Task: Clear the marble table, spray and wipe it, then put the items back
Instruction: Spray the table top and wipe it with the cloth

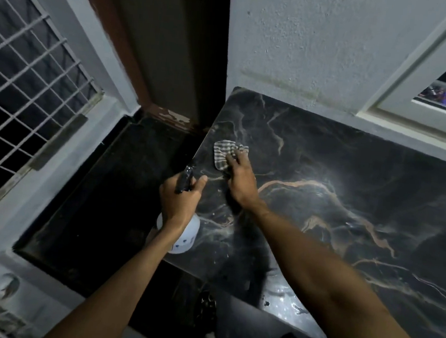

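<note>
Marble counter (349,196), already cleared, is being wiped: right hand (238,178) pressing a striped cloth (224,152), left hand (180,197) gripping the spray bottle (186,235); items not yet returned.

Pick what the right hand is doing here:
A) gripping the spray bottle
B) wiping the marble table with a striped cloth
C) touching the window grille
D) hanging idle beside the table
B: the right hand lies on the cloth on the table, near its far left corner, while the left hand grips the bottle.
</note>
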Tool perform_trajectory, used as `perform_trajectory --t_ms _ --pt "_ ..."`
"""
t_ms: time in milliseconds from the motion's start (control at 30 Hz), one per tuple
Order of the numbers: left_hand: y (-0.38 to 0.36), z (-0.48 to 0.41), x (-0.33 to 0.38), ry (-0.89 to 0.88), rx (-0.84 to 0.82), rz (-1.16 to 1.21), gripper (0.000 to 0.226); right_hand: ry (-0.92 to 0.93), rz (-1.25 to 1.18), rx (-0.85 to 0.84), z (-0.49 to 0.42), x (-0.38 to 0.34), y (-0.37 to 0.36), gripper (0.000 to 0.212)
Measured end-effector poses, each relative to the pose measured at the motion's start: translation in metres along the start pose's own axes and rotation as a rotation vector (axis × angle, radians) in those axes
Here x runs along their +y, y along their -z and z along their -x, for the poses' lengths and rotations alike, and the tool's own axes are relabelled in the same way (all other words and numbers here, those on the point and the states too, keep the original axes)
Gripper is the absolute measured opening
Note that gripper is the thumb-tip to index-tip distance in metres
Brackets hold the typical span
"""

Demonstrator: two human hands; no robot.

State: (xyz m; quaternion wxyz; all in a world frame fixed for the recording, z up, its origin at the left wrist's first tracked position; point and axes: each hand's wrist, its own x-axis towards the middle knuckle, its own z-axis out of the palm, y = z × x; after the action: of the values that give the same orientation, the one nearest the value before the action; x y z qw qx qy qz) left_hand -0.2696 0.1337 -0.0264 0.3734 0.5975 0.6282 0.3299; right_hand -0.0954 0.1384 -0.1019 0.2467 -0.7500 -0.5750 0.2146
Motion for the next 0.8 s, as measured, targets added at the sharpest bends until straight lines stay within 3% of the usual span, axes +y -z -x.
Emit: perform_trajectory --t_ms 133,167,267,400,533,800 --pt "0.000 0.020 0.008 -0.019 0.011 -0.036 0.035 0.392 0.075 -0.154 0.064 -0.011 -0.014 0.069" --pt "-0.002 0.028 0.010 -0.027 0.004 -0.036 0.036 0.354 0.046 -0.129 0.075 0.003 -0.005 0.068" --pt "-0.015 0.052 0.016 -0.058 -0.029 -0.032 0.033 0.010 -0.025 0.034 0.102 0.046 0.028 0.063" --pt "-0.037 0.103 0.026 -0.096 -0.069 -0.042 0.029 0.243 0.048 -0.129 0.177 0.095 0.065 0.076" --pt "-0.051 0.157 0.029 -0.058 -0.068 -0.072 0.035 -0.150 -0.093 0.113 0.230 0.154 0.103 0.075" --pt "-0.058 0.240 0.007 0.296 0.000 -0.054 0.033 -0.195 -0.077 0.087 0.254 0.153 0.123 0.071"
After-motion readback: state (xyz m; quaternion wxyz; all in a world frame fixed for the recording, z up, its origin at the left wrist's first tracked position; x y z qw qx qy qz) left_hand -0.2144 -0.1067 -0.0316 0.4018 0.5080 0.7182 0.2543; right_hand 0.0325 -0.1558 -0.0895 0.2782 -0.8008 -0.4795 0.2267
